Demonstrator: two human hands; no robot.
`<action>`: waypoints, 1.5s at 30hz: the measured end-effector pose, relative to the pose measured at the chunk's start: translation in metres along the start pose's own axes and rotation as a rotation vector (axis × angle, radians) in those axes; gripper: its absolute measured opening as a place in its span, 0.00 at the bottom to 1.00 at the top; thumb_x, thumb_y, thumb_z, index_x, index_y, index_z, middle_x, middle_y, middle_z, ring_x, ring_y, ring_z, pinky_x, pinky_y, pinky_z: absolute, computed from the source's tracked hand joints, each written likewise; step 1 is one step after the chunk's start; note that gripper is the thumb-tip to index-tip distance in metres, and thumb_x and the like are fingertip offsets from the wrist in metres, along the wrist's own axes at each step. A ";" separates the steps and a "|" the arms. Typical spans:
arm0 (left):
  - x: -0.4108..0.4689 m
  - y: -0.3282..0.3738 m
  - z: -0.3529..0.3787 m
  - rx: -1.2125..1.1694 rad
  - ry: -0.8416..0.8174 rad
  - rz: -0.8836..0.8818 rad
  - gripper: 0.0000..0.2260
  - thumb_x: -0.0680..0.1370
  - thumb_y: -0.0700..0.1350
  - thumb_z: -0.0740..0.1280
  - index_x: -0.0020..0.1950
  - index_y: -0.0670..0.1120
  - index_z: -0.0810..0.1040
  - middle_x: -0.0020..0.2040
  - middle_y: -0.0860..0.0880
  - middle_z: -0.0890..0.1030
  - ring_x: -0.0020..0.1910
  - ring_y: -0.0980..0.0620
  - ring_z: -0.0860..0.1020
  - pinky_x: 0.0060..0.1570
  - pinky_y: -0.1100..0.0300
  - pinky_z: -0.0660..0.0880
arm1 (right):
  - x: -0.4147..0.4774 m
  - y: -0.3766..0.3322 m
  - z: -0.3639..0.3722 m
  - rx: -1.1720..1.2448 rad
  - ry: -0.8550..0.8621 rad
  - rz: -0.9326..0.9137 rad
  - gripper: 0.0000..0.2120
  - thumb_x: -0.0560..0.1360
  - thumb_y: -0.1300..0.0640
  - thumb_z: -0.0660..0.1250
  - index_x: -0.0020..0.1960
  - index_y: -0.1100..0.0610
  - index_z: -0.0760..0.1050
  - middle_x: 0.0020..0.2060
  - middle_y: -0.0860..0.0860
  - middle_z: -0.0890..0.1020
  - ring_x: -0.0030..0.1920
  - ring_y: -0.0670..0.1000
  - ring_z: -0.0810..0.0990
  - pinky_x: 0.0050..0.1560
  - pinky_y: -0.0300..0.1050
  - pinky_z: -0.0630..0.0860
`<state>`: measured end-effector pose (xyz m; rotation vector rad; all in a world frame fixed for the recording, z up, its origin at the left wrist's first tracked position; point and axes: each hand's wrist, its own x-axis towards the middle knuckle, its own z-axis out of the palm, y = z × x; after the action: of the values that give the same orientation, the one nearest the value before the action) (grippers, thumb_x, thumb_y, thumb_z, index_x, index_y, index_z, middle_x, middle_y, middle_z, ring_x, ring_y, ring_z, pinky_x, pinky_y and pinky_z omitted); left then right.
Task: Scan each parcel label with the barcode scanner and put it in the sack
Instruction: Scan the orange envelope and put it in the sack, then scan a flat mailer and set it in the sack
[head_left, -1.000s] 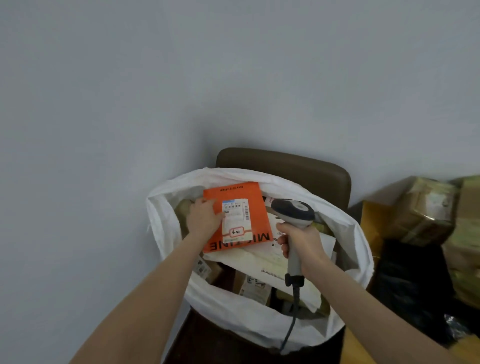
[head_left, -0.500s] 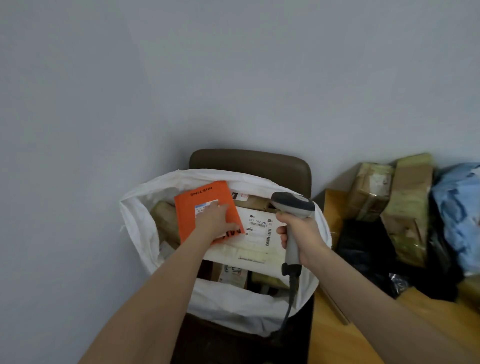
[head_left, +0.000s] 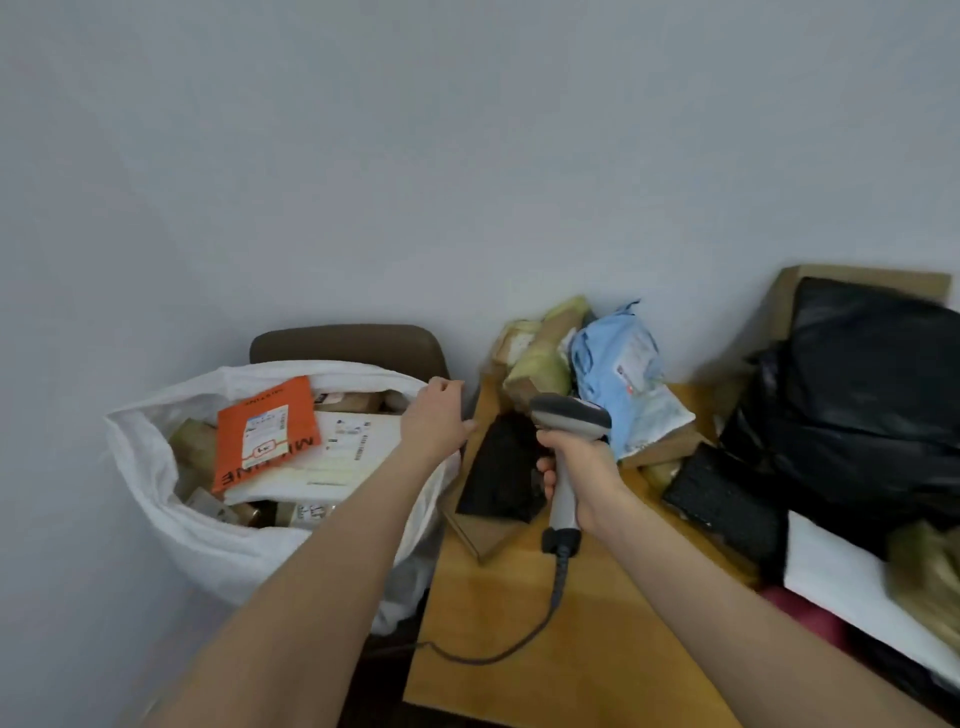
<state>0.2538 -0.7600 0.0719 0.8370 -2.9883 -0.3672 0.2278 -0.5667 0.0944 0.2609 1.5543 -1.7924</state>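
Orange parcel (head_left: 265, 434) apart from left hand (head_left: 434, 421)

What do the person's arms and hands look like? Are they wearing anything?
Both arms are bare up to the picture's edge: no sleeves show. The left hand and right hand wear no gloves, and I see no watch, bracelet or ring.

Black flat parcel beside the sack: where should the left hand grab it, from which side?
Likely its left long edge, coming from the sack side. The black parcel looks thin and lies on a cardboard parcel; that edge is bare and nearest the open left hand. Its right side is hidden behind the scanner and right hand.
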 end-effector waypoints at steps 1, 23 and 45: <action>-0.005 0.025 0.003 -0.009 -0.002 0.020 0.28 0.76 0.52 0.68 0.74 0.46 0.64 0.70 0.44 0.66 0.68 0.44 0.67 0.62 0.49 0.71 | -0.005 -0.005 -0.022 0.017 0.020 -0.009 0.05 0.75 0.60 0.69 0.48 0.61 0.75 0.25 0.53 0.75 0.24 0.49 0.71 0.25 0.40 0.69; 0.118 0.195 0.079 -0.483 -0.065 -0.163 0.47 0.69 0.62 0.72 0.78 0.44 0.52 0.74 0.42 0.66 0.69 0.41 0.69 0.63 0.45 0.71 | 0.026 -0.048 -0.195 0.239 0.347 -0.091 0.06 0.75 0.62 0.69 0.40 0.60 0.75 0.24 0.52 0.74 0.22 0.48 0.69 0.26 0.41 0.68; -0.009 0.157 0.001 -1.306 -0.677 0.082 0.20 0.72 0.38 0.73 0.62 0.44 0.76 0.59 0.44 0.81 0.57 0.44 0.79 0.56 0.47 0.77 | -0.004 -0.065 -0.186 0.276 0.253 -0.122 0.06 0.71 0.69 0.73 0.41 0.64 0.76 0.28 0.56 0.77 0.27 0.51 0.75 0.29 0.43 0.76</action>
<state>0.1818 -0.6253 0.1076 0.4149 -2.2259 -2.5260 0.1323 -0.3947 0.1011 0.5546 1.5150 -2.1395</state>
